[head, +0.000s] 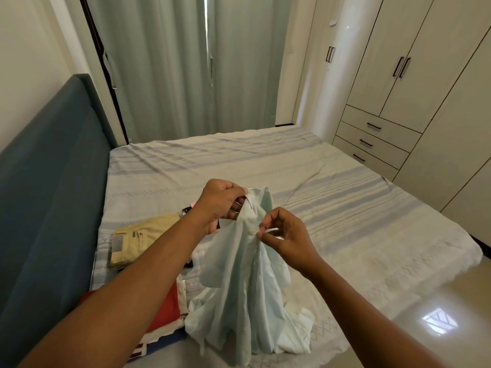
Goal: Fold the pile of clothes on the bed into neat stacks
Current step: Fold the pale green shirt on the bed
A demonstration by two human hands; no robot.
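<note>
Over the near edge of the bed, I hold a pale mint-green button-up cotton shirt (244,274) up in front of me with both hands. My left hand (220,205) is the higher one. Its back is turned toward me and its fingers are curled tight round the bunched collar end of the shirt. My right hand (284,235) sits lower and just to the right, with thumb and forefinger pinched on the front edge of the fabric and the other fingers loosely curled above them. Both forearms are bare; they reach forward from the bottom corners of the view and converge on the garment. The shirt hangs in long folds from those two grips. Its lower part lies crumpled on the white-and-blue striped bed cover (345,208), close to the edge nearest me.

Left of the shirt, partly behind my left forearm, a pair of folded tan trousers (138,243) lies flat on the cover. Nearer me, under the same forearm, is a red cloth (164,309). A teal upholstered headboard (53,208) runs along the left side of the bed. Pale green curtains (186,62) hang beyond its far side. A cream wardrobe with black handles (425,75) stands to the right, above a glossy pale floor (425,301).
</note>
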